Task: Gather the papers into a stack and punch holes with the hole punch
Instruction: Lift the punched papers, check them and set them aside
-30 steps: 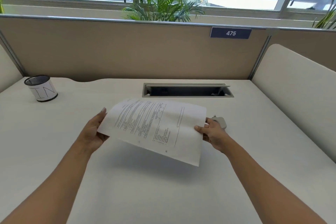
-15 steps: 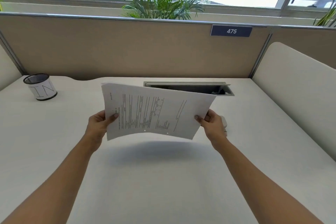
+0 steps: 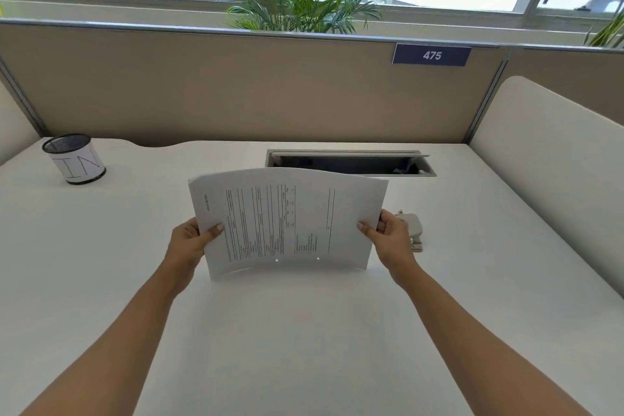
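Observation:
A thin stack of printed white papers [image 3: 287, 223] stands upright on its long edge on the white desk [image 3: 304, 348], bowed slightly, with two small punched holes near its bottom edge. My left hand [image 3: 189, 243] grips the stack's left edge, thumb on the front. My right hand [image 3: 388, 236] grips the right edge. A small beige hole punch [image 3: 413, 230] lies on the desk just right of my right hand, partly hidden by it.
A black mesh pen cup [image 3: 74, 159] with a white band stands at the desk's far left. An open cable tray slot [image 3: 351, 164] lies behind the papers. Beige partition walls [image 3: 236, 88] close the back and right sides.
The papers have gone from a flat tilt above the desk to upright, then dropped until their bottom edge rests on the desk. Both hands kept their grip on the sides.

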Motion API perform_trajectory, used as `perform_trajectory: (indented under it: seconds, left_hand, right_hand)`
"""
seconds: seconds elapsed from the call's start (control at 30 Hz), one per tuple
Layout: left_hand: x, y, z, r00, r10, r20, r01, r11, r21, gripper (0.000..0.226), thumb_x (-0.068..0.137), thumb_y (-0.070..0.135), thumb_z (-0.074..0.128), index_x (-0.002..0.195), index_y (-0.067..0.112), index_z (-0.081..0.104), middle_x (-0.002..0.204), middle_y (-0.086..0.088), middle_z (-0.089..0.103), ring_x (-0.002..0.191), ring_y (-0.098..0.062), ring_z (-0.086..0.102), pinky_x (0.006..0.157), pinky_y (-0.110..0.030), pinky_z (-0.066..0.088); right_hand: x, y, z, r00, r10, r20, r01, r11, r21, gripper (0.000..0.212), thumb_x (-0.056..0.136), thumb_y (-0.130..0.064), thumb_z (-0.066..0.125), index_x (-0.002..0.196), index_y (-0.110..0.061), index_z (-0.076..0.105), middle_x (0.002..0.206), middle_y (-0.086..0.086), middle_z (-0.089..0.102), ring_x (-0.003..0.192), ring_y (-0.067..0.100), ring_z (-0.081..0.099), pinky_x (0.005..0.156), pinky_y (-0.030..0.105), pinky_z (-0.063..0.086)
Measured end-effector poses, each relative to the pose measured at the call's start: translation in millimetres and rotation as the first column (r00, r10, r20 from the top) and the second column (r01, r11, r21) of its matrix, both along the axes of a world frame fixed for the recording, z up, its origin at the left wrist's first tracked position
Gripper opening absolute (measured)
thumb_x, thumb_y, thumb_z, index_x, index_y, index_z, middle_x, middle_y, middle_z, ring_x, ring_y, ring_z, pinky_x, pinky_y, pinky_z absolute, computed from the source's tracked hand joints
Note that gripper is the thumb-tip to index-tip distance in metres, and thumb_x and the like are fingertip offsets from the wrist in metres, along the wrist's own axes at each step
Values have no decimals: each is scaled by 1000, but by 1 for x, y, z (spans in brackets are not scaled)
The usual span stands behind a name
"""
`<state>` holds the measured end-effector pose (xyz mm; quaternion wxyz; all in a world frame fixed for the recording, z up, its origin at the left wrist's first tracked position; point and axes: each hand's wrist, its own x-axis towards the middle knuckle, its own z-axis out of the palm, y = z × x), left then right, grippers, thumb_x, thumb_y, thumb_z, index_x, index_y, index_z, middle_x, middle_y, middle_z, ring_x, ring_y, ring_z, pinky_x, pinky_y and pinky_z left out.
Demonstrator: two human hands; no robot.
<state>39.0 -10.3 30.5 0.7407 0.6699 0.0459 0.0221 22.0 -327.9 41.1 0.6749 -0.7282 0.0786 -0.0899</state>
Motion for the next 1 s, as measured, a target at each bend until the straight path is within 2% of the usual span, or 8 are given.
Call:
perform_trajectory:
  seconds: [0.2,0.33,0.43,0.47,0.57,0.7,0.83,1.0]
  left_hand:
    - [3,-2,9,999,24,32,-24,1000,19,19,86,1,56,91,18,65,75,13,74,70,-4,69,62,-18,55]
    - [2,-2,11,1000,21,22,-21,1000,11,19,84,1,59,93,17,64,77,13,74,79,-11,68,70,-24,53]
    - [0,-4,9,1000,30,8,-30,1000,-1,18,84,2,59,97,14,64,76,14,74,86,-15,64,77,-30,50]
    - [0,-4,9,999,33,5,-33,999,-1,17,85,2,59,96,14,64,75,14,74,86,-17,63,78,-31,50]
    - [-1,-7,11,999,36,6,-36,999,8,17,86,3,58,91,18,64,73,14,73,86,-19,63,79,-33,50]
    - [-1,-8,14,999,35,7,-35,999,13,18,85,2,58,91,18,65,74,14,73,85,-19,63,79,-33,50]
    - [-6,-9,8,999,-1,-40,3,999,44,17,84,5,61,98,14,65,84,7,74,90,-21,64,84,-35,49]
    - [-8,-12,5,998,-4,-60,7,999,42,24,88,8,57,111,6,61,96,-2,67,91,-24,62,88,-38,45]
  right_hand:
    - [3,3,5,999,-27,19,27,1000,-7,27,85,-7,63,112,-10,60,104,6,66,94,22,63,84,31,52]
    - [1,1,4,1000,1,11,-2,1000,29,25,84,-5,64,105,-16,58,98,2,66,86,11,64,72,15,53]
    - [0,-1,2,1000,3,-1,-3,1000,9,26,84,-3,63,109,-9,60,101,5,67,90,17,64,82,23,53]
    - [0,-1,2,1000,3,-1,-3,1000,6,27,84,-3,62,110,-7,60,101,4,66,89,16,63,81,21,53]
    - [1,0,4,1000,2,18,-2,1000,14,24,86,-5,61,109,-11,60,97,-1,66,83,7,63,66,13,52]
    - [2,0,4,1000,-11,17,10,1000,20,23,87,-6,60,108,-14,59,96,-1,66,85,12,63,73,17,51]
    - [-1,-4,-9,998,31,-53,-31,1000,-2,28,87,-7,61,114,-9,60,105,7,68,96,22,65,86,30,53]
    - [-3,-5,-13,996,29,-86,-31,999,-26,28,88,-10,60,115,-10,60,108,8,68,101,24,64,88,33,51]
